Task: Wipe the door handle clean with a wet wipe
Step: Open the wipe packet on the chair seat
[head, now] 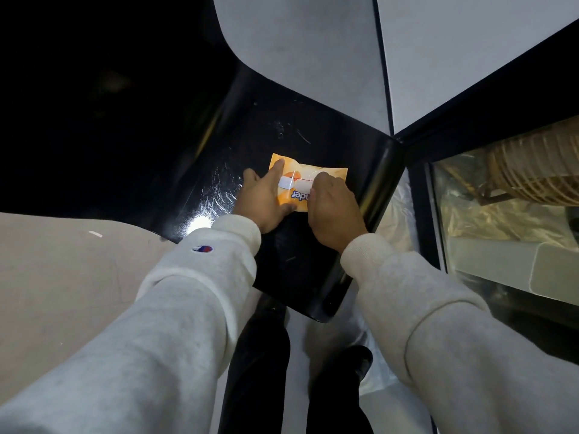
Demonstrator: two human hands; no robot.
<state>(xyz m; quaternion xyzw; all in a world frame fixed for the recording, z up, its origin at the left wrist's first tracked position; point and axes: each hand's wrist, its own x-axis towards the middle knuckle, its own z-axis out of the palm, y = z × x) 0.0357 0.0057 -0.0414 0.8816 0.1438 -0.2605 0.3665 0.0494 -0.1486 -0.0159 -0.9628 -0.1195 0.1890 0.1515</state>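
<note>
Glossy plastic wipe pack (308,180) — scuffed glossy black tabletop (282,126)

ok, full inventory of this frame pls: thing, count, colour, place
wet wipe pack: 1, orange and white, lying on the black surface, centre
black surface: 1, glossy black, scuffed, centre
glass panel: 1, clear in a black frame, right; pale slatted thing behind it, unclear
wall panels: 2, pale grey, top
floor: beige, left
door handle: not identifiable in this view
shoes: dark, bottom centre
sleeves: 2, light grey, logo on the left cuff
left hand: 1, holding the pack's left end
right hand: 1, fingers on the pack's seal
</note>
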